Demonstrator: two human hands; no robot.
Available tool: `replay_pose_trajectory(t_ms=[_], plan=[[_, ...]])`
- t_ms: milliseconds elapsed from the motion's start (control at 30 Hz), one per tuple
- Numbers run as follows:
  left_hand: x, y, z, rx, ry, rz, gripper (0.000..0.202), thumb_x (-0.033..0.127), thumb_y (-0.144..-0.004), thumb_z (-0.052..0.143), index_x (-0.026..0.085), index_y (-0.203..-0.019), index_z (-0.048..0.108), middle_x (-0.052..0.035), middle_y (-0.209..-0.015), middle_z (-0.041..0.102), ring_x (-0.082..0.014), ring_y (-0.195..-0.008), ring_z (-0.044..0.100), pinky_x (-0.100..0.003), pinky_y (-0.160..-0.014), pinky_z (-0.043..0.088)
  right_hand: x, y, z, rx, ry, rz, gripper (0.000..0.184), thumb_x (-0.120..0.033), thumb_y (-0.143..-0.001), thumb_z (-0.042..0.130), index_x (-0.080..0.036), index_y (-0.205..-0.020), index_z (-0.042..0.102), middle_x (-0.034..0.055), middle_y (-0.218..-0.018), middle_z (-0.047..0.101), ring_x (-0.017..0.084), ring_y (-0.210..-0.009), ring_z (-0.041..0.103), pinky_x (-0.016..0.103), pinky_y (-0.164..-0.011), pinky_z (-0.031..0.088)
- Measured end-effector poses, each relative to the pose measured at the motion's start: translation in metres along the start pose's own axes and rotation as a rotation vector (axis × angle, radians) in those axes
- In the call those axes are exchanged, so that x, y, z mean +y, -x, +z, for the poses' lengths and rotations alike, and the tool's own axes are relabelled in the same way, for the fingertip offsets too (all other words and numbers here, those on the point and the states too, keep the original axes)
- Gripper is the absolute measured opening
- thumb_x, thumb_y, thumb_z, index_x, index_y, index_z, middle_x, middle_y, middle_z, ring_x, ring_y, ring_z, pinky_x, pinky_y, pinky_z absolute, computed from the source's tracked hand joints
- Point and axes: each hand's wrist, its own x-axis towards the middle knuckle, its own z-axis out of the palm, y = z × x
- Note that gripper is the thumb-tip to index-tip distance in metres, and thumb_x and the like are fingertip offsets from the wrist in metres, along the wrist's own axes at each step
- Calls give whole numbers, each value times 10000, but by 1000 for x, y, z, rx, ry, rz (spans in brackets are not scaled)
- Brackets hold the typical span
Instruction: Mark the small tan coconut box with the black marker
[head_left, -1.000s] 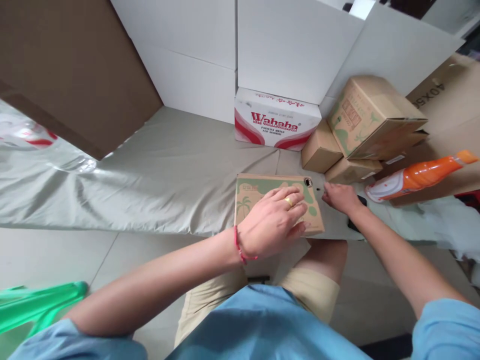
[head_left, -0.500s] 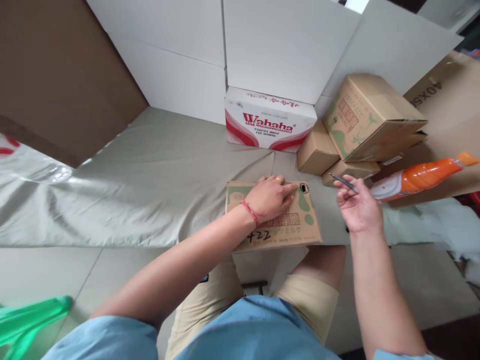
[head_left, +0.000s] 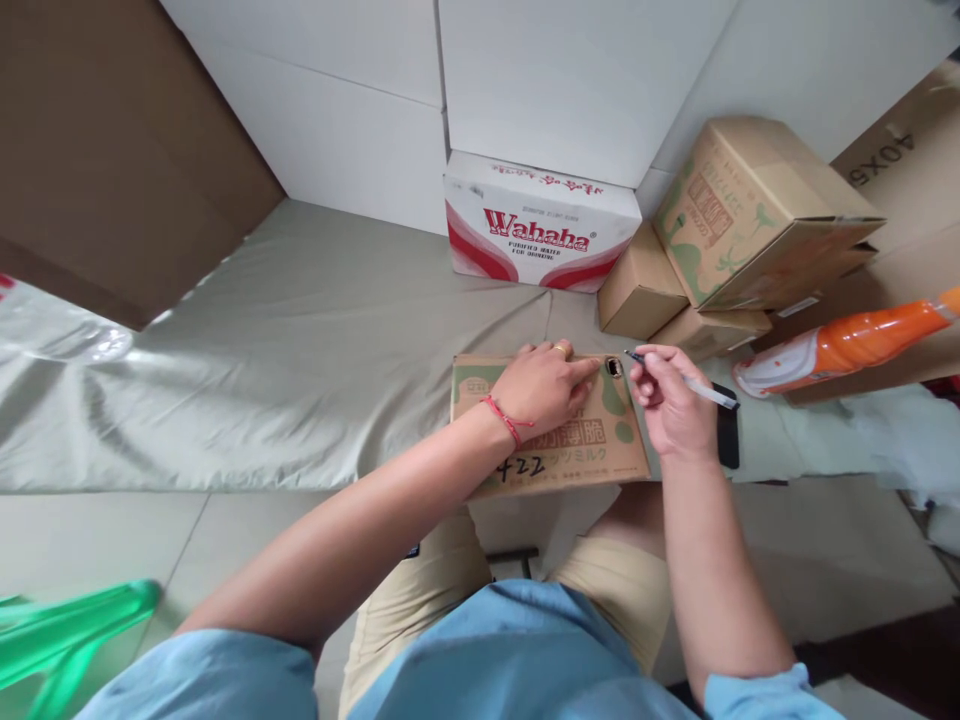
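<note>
A flat cardboard box [head_left: 626,460] with green print and a handwritten number lies at the front edge of the cloth-covered surface. My left hand [head_left: 541,388] rests on its top with fingers stretched out, the index finger pointing toward a dark-edged hole [head_left: 614,367] in the far right corner. Just right of that hole, my right hand [head_left: 673,400] grips a pen [head_left: 711,392], its dark tip directed at the hole and a little apart from it. A black flat object [head_left: 726,435], phone-like, lies partly hidden behind the right hand.
A white and red Wahaha carton [head_left: 540,225] stands against the back panel. Beside it are stacked brown boxes [head_left: 765,215] and an orange bottle [head_left: 847,345] at the right. A large brown carton [head_left: 127,150] is at far left; a green plastic thing [head_left: 82,625] is below.
My right hand has moved left with the pen, from near the orange bottle to beside the box's hole. The black flat object has come into view. My left hand stays on the box.
</note>
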Motion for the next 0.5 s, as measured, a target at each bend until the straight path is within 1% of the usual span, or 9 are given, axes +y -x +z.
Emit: replay_pose_trajectory(t_ms=[67, 100, 200, 267, 367, 433, 500], plan=[[0, 0, 0, 5, 5, -7, 479, 362, -1094, 463, 316, -1541, 629, -146, -1249, 702, -332, -1108, 698, -465, -941, 484, 4, -2, 4, 32, 39, -12, 227, -346, -702, 801, -228, -862, 691, -55, -570, 593, 73, -477, 385, 199, -442, 242], [0, 0, 0, 8, 6, -8, 476, 365, -1095, 462, 316, -1536, 635, -144, -1242, 702, -329, -1103, 697, -462, -941, 483, 6, -4, 5, 48, 57, -28, 220, -327, -705, 780, -235, -875, 676, -67, -556, 576, 75, -468, 374, 201, -441, 227], [0, 0, 0, 8, -1, -4, 471, 375, -1101, 447, 321, -1528, 640, -139, -1236, 702, -321, -1093, 696, -455, -941, 481, 13, -10, 7, 50, 173, -86, 218, -301, -711, 760, -234, -902, 677, -50, -644, 637, 87, -517, 444, 206, -469, 274], [1, 0, -1, 3, -5, -5, 471, 378, -1101, 445, 319, -1526, 642, -139, -1229, 704, -320, -1083, 695, -453, -937, 482, 17, -15, 8, 44, 276, -117, 177, -311, -714, 759, -223, -852, 693, -31, -701, 656, 95, -567, 484, 213, -492, 306], [1, 0, -2, 1, -1, -11, 477, 379, -1105, 442, 323, -1538, 633, -140, -1234, 706, -324, -1088, 694, -453, -934, 482, 24, -20, 8, 97, 340, -170, 98, -322, -762, 698, -233, -753, 658, -48, -641, 579, 103, -557, 448, 230, -508, 320], [1, 0, -2, 1, -1, -9, 479, 374, -1106, 442, 329, -1547, 625, -139, -1239, 707, -327, -1097, 695, -454, -931, 481, 29, -22, 7, 154, 355, -207, 118, -313, -800, 654, -241, -712, 622, -62, -592, 523, 108, -538, 418, 239, -519, 326], [1, 0, -2, 2, -2, -7, 478, 369, -1106, 445, 331, -1547, 624, -139, -1242, 707, -331, -1101, 695, -458, -926, 480, 32, -23, 6, 176, 393, -239, 124, -298, -815, 645, -242, -707, 623, -61, -591, 534, 116, -553, 440, 246, -547, 353]])
